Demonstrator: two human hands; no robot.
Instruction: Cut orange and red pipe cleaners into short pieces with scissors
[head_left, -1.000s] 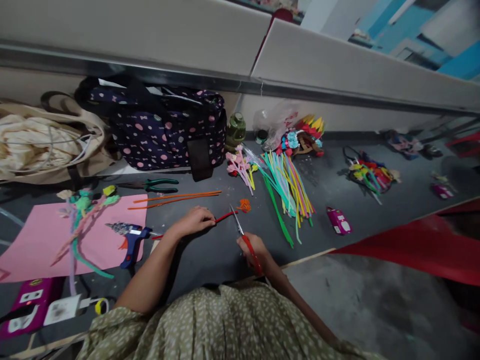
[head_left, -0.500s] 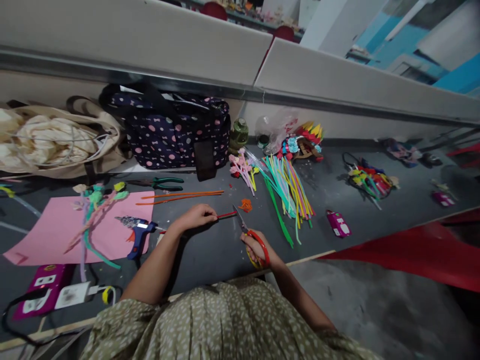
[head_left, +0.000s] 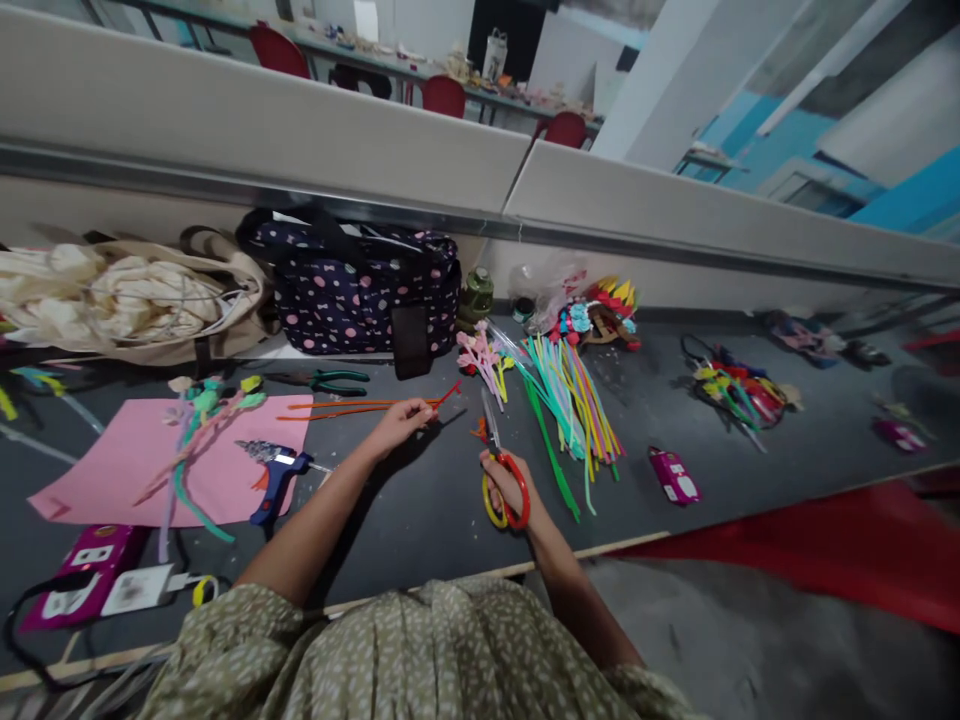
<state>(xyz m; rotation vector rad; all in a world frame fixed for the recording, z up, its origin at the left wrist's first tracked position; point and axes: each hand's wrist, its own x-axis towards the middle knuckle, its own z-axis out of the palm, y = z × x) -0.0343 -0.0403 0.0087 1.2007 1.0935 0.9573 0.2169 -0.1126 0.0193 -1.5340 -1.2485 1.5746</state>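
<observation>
My left hand (head_left: pixel 405 424) pinches a short red pipe cleaner (head_left: pixel 448 395), whose free end points up and to the right. Behind its fingers lie long orange pipe cleaners (head_left: pixel 345 407) on the dark table. My right hand (head_left: pixel 507 484) is closed around scissors (head_left: pixel 516 508) with one red and one yellow handle loop. Their blades point away from me and look nearly closed. Partly hidden by the blades is a small heap of orange pieces (head_left: pixel 478 430). The blades and the red pipe cleaner are apart.
To the right lies a bundle of coloured pipe cleaners (head_left: pixel 574 410); pink flowers (head_left: pixel 484 360) are behind. On the left are pink paper (head_left: pixel 97 450), a blue glue gun (head_left: pixel 277 480) and pliers (head_left: pixel 330 380). A polka-dot bag (head_left: pixel 352 290), a phone (head_left: pixel 411 340) and a purple power strip (head_left: pixel 673 475) stand around.
My left hand has lifted the red pipe cleaner away from the scissors, tilting it upward. The scissors have turned more upright, their blades now over the orange pieces. The view has tipped up.
</observation>
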